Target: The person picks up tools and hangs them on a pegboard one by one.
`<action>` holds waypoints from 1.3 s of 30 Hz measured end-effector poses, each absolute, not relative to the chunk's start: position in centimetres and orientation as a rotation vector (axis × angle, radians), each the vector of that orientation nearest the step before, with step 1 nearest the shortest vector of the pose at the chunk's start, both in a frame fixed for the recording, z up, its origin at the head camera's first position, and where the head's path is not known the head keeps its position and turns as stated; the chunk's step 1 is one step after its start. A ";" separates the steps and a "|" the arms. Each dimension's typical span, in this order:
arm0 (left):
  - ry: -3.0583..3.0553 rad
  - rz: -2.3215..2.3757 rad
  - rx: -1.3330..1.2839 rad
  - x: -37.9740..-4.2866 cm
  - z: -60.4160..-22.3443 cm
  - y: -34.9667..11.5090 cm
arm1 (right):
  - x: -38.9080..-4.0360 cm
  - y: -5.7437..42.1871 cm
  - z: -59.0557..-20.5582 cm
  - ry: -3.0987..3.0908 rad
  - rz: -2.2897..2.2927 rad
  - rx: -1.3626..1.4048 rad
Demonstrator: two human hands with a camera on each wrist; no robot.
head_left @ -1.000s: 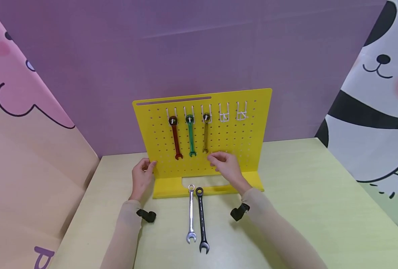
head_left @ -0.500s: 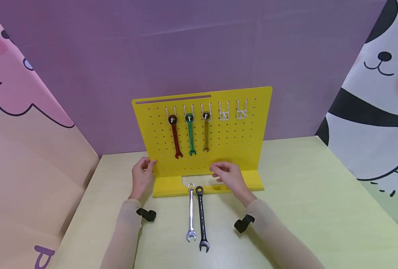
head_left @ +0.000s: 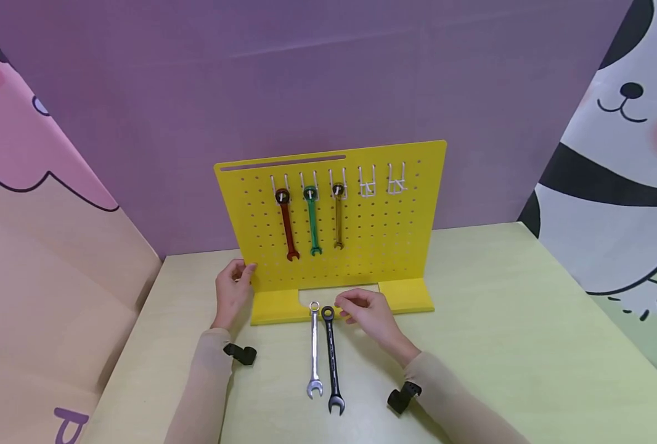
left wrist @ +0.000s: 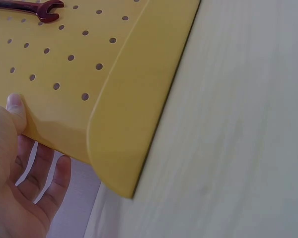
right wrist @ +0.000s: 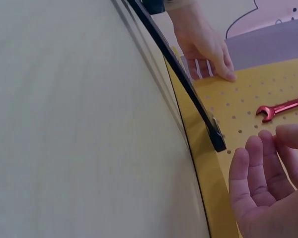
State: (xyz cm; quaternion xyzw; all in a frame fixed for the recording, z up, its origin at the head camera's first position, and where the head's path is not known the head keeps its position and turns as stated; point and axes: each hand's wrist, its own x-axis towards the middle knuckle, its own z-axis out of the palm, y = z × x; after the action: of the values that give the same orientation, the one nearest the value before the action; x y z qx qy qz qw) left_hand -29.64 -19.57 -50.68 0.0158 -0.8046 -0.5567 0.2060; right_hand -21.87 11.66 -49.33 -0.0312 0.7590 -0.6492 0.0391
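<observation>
A yellow pegboard (head_left: 373,246) stands on the table; a red wrench (head_left: 286,225), a green wrench (head_left: 313,222) and a gold wrench (head_left: 338,219) hang from its white hooks. My left hand (head_left: 232,293) grips the board's left edge, thumb (left wrist: 16,111) on the front and fingers behind. A silver combination wrench (head_left: 314,351) and a black ratcheting wrench (head_left: 332,364) lie side by side, ring ends over the board's base. My right hand (head_left: 368,314) holds nothing, its fingers loosely bent just right of the black wrench's ring end.
Two white hooks (head_left: 367,188) at the board's upper right carry nothing. The pale wooden table (head_left: 506,320) extends to both sides. A purple backdrop (head_left: 328,80) rises behind the board, with cartoon-printed panels at left and right.
My right hand has come down from below the gold wrench to beside the black wrench's ring end. The left hand keeps its hold on the board's edge.
</observation>
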 end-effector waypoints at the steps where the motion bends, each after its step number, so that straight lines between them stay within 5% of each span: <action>1: -2.244 -1.550 0.043 -29.7 -50.7 -19.6 | -21.7 11.6 -49.3 2.321 -1.985 -0.103; 39: -2.244 -1.560 0.039 -29.4 -50.6 -19.6 | -18.1 11.9 -49.6 1.949 -1.819 -0.098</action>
State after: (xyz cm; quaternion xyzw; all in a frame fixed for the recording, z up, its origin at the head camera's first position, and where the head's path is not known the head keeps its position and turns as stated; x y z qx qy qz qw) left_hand -29.43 -19.63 -50.64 0.0141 -0.8039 -0.5590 0.2028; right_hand -18.12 11.92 -49.56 -0.0357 0.7103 -0.6627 0.2346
